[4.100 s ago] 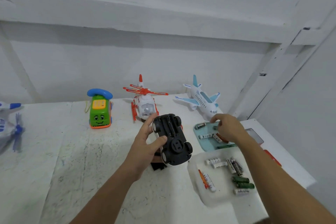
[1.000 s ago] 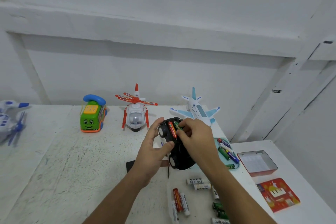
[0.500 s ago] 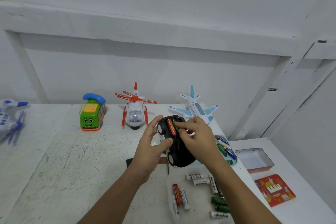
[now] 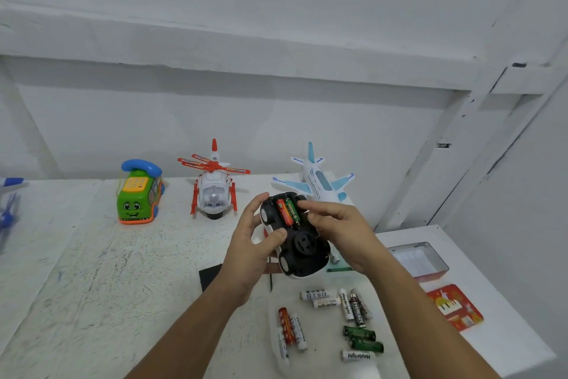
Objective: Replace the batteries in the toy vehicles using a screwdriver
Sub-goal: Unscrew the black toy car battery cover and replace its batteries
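I hold a toy car (image 4: 302, 248) upside down above the table, its black underside facing me. Its open battery bay holds a red battery (image 4: 283, 212) and a green battery (image 4: 292, 210) side by side. My left hand (image 4: 256, 248) grips the car's left side, thumb on the underside. My right hand (image 4: 338, 231) curls round the car's right side, with its fingertips at the bay's right edge. A black battery cover (image 4: 210, 277) lies on the table under my left wrist. A thin dark tool (image 4: 270, 281), possibly the screwdriver, shows below the car.
Several loose batteries (image 4: 330, 321) lie on a clear lid near the front edge. A green phone toy (image 4: 138, 195), a white-and-red helicopter (image 4: 214, 186) and a white-and-blue plane (image 4: 316, 183) stand at the back. A tin (image 4: 419, 260) and red card (image 4: 455, 306) lie right.
My right hand left the tray of batteries and came to the car, whose bay now holds two batteries. In the last second its fingers shifted to the bay's right edge.
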`<state>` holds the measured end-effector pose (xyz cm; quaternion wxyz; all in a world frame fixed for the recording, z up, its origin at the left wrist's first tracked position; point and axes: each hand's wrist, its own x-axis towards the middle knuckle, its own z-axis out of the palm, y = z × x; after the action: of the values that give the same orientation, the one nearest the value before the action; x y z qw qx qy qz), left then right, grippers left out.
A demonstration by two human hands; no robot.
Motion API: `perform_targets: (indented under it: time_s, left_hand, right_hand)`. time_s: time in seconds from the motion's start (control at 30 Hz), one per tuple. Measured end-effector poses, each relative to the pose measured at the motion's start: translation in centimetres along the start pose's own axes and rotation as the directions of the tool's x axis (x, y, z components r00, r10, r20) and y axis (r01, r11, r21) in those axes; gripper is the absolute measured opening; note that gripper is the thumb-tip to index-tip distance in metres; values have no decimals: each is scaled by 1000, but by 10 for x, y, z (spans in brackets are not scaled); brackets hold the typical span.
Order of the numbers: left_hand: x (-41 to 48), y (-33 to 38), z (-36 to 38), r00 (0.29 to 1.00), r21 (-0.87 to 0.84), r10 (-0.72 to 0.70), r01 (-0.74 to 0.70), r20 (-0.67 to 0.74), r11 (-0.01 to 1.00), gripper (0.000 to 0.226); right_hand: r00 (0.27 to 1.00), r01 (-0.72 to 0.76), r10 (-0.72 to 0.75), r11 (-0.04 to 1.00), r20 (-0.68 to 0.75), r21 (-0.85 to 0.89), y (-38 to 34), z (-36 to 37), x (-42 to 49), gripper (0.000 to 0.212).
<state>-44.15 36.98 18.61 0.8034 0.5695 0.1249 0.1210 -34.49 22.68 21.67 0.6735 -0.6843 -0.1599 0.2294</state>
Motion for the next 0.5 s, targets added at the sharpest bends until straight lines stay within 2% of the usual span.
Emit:
perform_targets:
  time_s: [0.07, 0.1, 0.13, 0.17, 0.2, 0.23, 0.27, 0.3, 0.33, 0.43, 0.5]
  left_hand:
    - [2, 0, 1, 1000, -3, -3, 3, -13, 1000, 59]
    - [2, -1, 1, 1000, -5, -7, 7, -17, 1000, 59]
    - [3, -2, 1, 1000, -7, -12, 12, -20, 1000, 59]
    - [4, -3, 1, 1000, -10, -17, 17, -23, 1000, 59]
    - [4, -4, 1, 999, -15, -22, 21, -25, 1000, 59]
    - [4, -5, 2, 999, -21, -26, 25, -27, 999, 59]
    - [5, -5, 2, 999, -29, -29, 28, -26, 999, 60]
    - [5, -6, 3, 999, -35, -31, 30, -25, 999, 60]
    - [6, -6, 3, 999, -37, -33, 32, -25, 999, 61]
    - [7, -6, 4, 999, -32, -34, 33, -29, 999, 60]
    - [7, -6, 4, 999, -29, -32, 31, -31, 999, 60]
  right_hand:
    - [998, -58, 57, 992, 11, 116, 1, -17, 0, 30]
    - [997, -72, 72, 991, 2, 112, 2, -26, 1, 31]
    - [997, -76, 77, 996, -23, 49, 2, -35, 2, 30]
    - [996, -77, 72, 992, -60, -98, 3, -44, 3, 29]
    - [992, -89, 57, 943, -110, -321, 6, -54, 6, 28]
    - [987, -115, 28, 809, -158, -576, 9, -62, 8, 29]
    - [984, -144, 7, 613, -177, -776, 13, -70, 11, 30]
    - [983, -172, 14, 428, -184, -887, 17, -75, 13, 33]
    - [981, -193, 35, 308, -192, -931, 19, -78, 16, 36]
    - [978, -186, 115, 130, -172, -974, 25, -76, 16, 39]
    - [980, -165, 127, 82, -154, -983, 30, -73, 16, 41]
